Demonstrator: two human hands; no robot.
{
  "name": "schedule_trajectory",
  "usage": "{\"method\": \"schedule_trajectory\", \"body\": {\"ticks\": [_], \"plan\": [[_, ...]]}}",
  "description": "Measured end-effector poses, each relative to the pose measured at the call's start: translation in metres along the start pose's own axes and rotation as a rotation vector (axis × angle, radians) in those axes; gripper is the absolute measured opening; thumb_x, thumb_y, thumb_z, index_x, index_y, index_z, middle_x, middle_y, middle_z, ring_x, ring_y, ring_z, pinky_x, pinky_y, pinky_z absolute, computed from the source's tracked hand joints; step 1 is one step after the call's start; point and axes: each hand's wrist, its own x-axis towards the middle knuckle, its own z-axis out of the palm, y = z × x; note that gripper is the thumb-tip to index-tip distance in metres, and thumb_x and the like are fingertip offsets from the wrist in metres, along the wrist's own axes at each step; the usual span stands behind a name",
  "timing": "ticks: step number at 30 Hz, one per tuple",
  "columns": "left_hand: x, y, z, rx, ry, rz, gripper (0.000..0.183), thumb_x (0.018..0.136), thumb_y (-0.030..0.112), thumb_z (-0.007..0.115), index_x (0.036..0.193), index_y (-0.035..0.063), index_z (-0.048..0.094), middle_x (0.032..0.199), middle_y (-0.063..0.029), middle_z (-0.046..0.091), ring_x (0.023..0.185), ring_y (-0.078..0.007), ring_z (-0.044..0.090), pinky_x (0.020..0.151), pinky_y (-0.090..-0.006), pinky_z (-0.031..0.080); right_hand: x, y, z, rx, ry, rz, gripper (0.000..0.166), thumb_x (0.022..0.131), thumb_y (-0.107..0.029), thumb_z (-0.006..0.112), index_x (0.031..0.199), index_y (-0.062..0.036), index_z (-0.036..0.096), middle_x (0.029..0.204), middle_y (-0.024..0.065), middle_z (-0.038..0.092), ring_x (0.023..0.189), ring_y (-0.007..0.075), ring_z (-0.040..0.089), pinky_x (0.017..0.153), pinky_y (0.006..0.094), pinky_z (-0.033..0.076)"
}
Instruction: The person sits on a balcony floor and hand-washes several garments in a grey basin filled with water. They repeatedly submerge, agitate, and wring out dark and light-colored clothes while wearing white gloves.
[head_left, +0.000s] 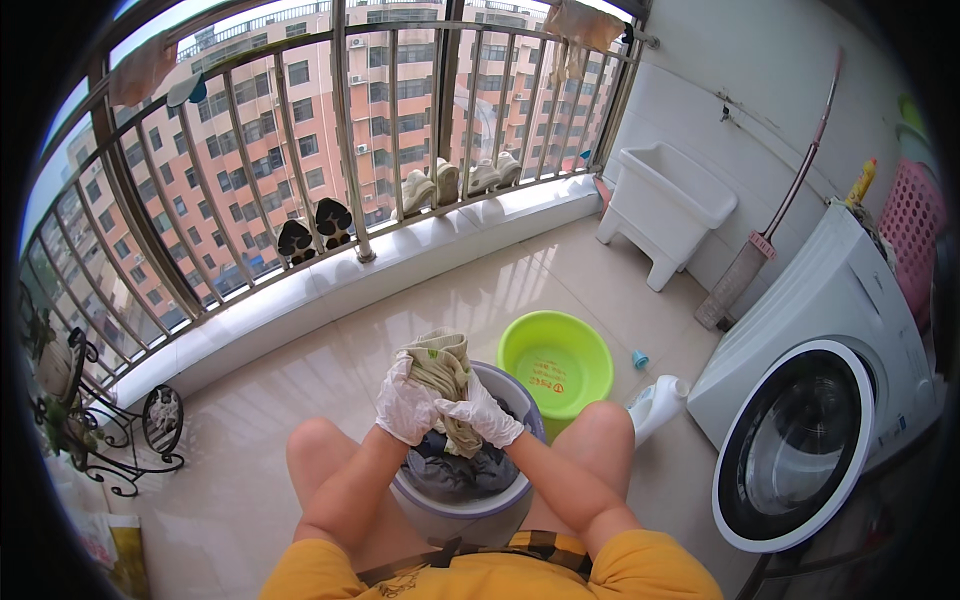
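Both of my hands wear thin white gloves and grip a wet, bunched, pale green-beige knitted cloth or garment (437, 369) above a basin. My left hand (406, 403) holds its left side, and my right hand (481, 412) holds its right side lower down. Beneath them, a white basin with a purple outer rim (536, 420) stands between my knees, with dark grey wet clothes (469, 474) in it. A bright green plastic basin (556, 364) sits just beyond, to the right. By my right knee is a white plastic bottle (660, 405), uncapped, with a blue cap (640, 359) on the floor.
At the right a front-loading washing machine (840, 285) stands with its round door (793, 446) open. Behind are a flat mop in its bucket (731, 281) and a white washtub (667, 202). Shoes (457, 182) line the ledge by the metal railing. A black plant stand (112, 427) is at the left.
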Motion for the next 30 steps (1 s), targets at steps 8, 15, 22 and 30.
{"method": "schedule_trajectory", "body": {"ticks": [8,15,22,30], "plan": [[-0.005,0.031,0.022,-0.03,-0.039,0.265,0.051,0.099,0.032,0.036,0.136,-0.0019,0.043,0.137,-0.0201,0.049,0.126,-0.0357,0.049,0.109,-0.0489,0.037,-0.008,0.057,-0.011,-0.152,0.081,0.214,0.038,0.094,-0.012,0.062,0.129,-0.0059,0.049,0.119,0.0034,0.056,0.113,0.0119,0.05,0.1,0.0279,0.04],[0.013,0.04,-0.031,0.082,0.14,0.408,0.042,0.098,0.035,0.041,0.116,0.0005,0.057,0.117,-0.0173,0.06,0.11,-0.0352,0.058,0.1,-0.0506,0.046,0.012,-0.025,-0.005,-0.199,0.103,-0.203,0.068,0.089,-0.004,0.066,0.146,-0.0046,0.028,0.13,0.0102,0.049,0.119,0.0171,0.048,0.106,0.03,0.037],[0.013,-0.006,-0.012,0.614,0.594,0.1,0.041,0.09,0.024,0.066,0.125,0.0036,0.056,0.115,-0.0139,0.061,0.105,-0.0198,0.061,0.083,-0.0375,0.053,-0.001,-0.073,0.0,-0.169,0.17,-0.127,0.036,0.099,-0.012,0.048,0.134,-0.0006,0.051,0.125,0.0078,0.057,0.114,0.0134,0.051,0.103,0.0282,0.038],[0.016,-0.022,-0.023,0.769,0.308,-0.155,0.052,0.101,0.042,0.047,0.136,0.0034,0.049,0.123,-0.0081,0.058,0.11,-0.0131,0.052,0.096,-0.0287,0.041,0.001,-0.066,-0.006,-0.273,0.212,-0.204,0.031,0.1,-0.012,0.048,0.128,-0.0005,0.056,0.119,0.0049,0.06,0.109,0.0104,0.053,0.098,0.0256,0.041]]}}
